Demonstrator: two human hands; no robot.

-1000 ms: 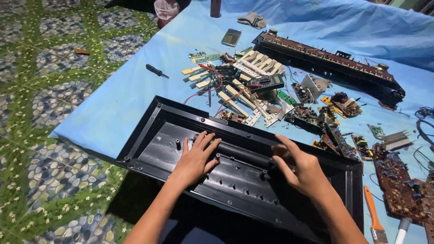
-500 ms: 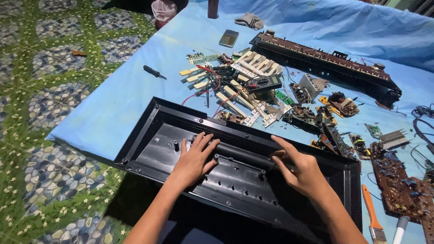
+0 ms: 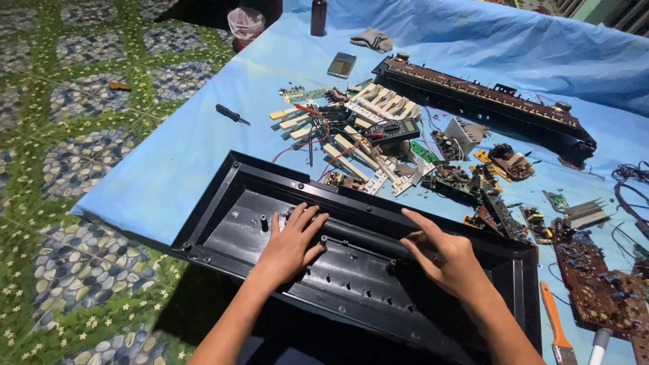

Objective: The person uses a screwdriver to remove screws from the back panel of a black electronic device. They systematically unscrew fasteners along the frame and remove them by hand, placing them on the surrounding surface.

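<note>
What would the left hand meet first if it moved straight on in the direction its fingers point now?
The left hand lies on the black casing, fingers pointing up and right. It would probably meet the casing's far wall first, then the small circuit board just beyond; depth is unclear.

Matt black plastic under our hands

Our left hand (image 3: pixel 289 245) and right hand (image 3: pixel 443 258) press a matt, dusty black plastic shell (image 3: pixel 223 230); beyond our fingers lies smooth blue cloth (image 3: pixel 203 149), rough brown circuit boards (image 3: pixel 595 284) rightward.
</note>
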